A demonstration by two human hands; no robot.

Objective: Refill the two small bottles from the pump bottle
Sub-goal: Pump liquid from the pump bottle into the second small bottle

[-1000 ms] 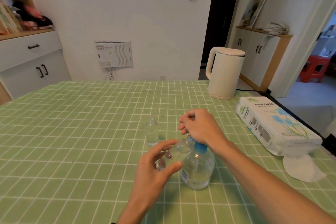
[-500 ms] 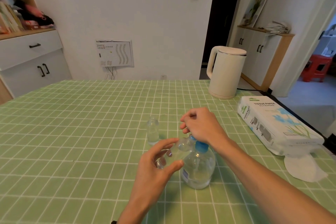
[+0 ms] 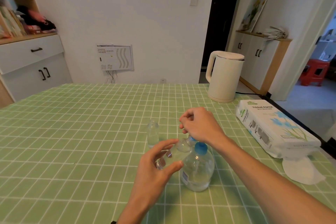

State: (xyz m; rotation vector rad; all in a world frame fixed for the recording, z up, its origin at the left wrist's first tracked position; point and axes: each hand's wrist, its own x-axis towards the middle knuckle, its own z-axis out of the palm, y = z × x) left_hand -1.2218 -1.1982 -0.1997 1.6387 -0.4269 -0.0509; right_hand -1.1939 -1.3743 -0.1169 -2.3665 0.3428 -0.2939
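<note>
Change over last second: almost none. Both hands keep same pose, so first refill judged still under way. Nearest, left hand (image 3: 154, 169) grips tilted small bottle (image 3: 172, 154), mouth towards spout of pump bottle (image 3: 198, 169), which stands on bench (image 3: 72, 132). Behind it, right hand (image 3: 201, 125) sits over pump head, fingers curled; whether they pinch anything cannot be told. Pump head, spout tip and fill level hidden. Farther off, second small bottle (image 3: 152, 132) stands upright and apart, contents unclear.

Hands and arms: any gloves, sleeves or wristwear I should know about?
No gloves or rings visible on the left hand or right hand. The left forearm and right forearm show no sleeves. A dark band peeks in at the left wrist, cut off by the frame's bottom edge.
</note>
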